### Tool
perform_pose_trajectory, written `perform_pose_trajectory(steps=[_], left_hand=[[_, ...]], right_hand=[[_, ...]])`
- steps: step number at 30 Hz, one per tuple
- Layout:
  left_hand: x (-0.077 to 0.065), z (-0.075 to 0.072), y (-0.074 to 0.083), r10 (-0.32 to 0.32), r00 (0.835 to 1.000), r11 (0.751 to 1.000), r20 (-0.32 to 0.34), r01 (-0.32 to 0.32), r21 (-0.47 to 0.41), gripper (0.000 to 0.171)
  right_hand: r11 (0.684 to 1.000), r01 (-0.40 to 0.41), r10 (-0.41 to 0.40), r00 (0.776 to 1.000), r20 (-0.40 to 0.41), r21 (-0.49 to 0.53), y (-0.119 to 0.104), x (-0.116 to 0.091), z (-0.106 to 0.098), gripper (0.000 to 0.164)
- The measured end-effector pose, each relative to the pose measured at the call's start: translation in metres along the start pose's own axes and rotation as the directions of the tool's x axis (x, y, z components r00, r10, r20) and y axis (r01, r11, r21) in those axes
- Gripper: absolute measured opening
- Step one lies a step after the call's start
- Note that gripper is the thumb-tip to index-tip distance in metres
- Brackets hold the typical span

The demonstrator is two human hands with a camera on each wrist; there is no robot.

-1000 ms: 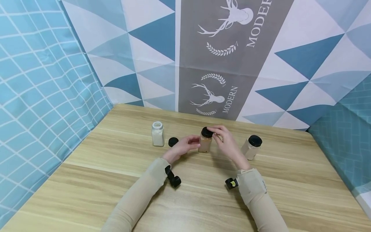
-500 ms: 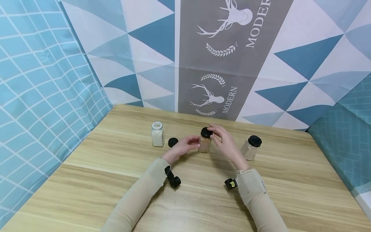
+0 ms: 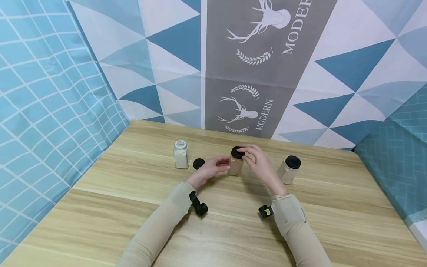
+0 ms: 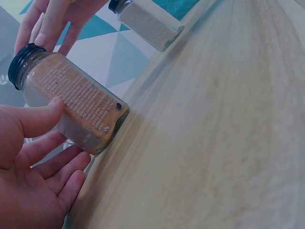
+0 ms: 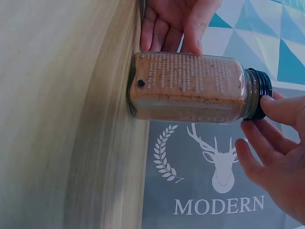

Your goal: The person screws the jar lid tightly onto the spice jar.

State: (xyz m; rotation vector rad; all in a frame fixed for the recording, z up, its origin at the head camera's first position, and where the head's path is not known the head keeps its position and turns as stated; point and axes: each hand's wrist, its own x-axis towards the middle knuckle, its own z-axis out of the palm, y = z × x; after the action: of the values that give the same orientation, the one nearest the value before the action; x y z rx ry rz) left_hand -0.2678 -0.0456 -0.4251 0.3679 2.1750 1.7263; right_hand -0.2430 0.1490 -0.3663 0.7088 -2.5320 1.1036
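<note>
A glass spice jar (image 3: 235,168) with orange-brown powder stands upright on the table, white print on its side. My left hand (image 3: 211,170) holds its body from the left, thumb on the near side and fingers behind, as the left wrist view shows. From the right, my right hand (image 3: 261,167) pinches the black lid (image 5: 261,93) on the jar's mouth between thumb and fingers. Left of my left hand lies a loose black lid (image 3: 199,163), partly hidden by that hand. Beside it stands a lidless jar (image 3: 181,157) of white powder.
Another jar (image 3: 287,172) with a black lid and pale contents stands right of my right hand, partly behind the forearm. The wooden table (image 3: 233,237) meets a patterned backdrop (image 3: 180,66) at the rear. Tiled-pattern cloth (image 3: 43,111) hangs at the left.
The fingers of my right hand have shifted slightly on the lid. My left hand and the jars stay in place.
</note>
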Motion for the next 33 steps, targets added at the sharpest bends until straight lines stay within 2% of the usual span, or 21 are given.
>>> perform_pose_trajectory(steps=[7,18,33], left_hand=[[-0.0008,0.0008,-0.0005,-0.001,1.0,1.0,0.001,0.001,0.004,0.045],[0.0017,0.0004,-0.0029,-0.008,1.0,1.0,-0.006,0.008,0.0,0.045],[0.0006,-0.0009,0.0,0.004,1.0,1.0,0.015,-0.003,-0.018,0.047]], right_hand=[[0.998,-0.019,0.018,1.0,0.014,0.057,0.0009,-0.0007,0.0026,0.025],[1.0,-0.013,0.014,1.0,0.015,-0.026,0.0011,-0.001,0.0032,0.027],[1.0,-0.015,0.015,1.0,0.025,-0.007,0.0027,-0.0001,0.0003,0.026]])
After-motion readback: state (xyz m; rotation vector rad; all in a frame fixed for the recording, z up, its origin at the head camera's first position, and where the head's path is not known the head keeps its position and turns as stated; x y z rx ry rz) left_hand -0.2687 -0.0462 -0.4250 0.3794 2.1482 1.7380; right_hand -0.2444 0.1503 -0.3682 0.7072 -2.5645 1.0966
